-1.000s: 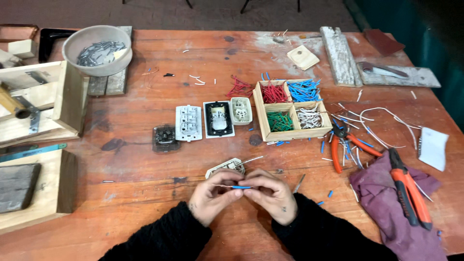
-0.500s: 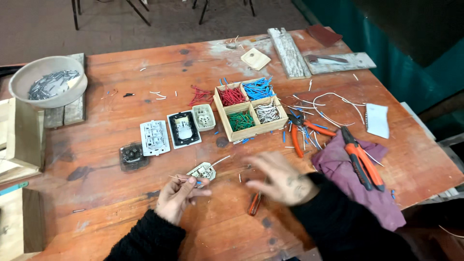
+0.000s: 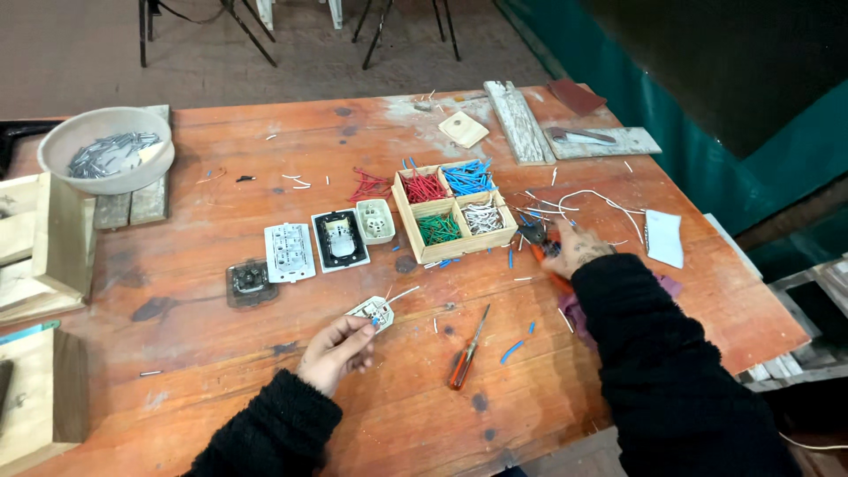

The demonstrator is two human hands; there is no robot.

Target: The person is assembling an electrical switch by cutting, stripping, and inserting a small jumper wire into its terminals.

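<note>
L hand (image 3: 340,349) pinches small white socket part (image 3: 373,311); R hand (image 3: 574,252) covers orange-handled pliers (image 3: 543,252) nr tabletop's right edge, grip can't tell.

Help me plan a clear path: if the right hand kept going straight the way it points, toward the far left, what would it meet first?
Probably the square wooden four-compartment box of coloured wire pieces: the right hand, on orange-handled pliers, points at its near right corner. Depth is unclear.
</note>
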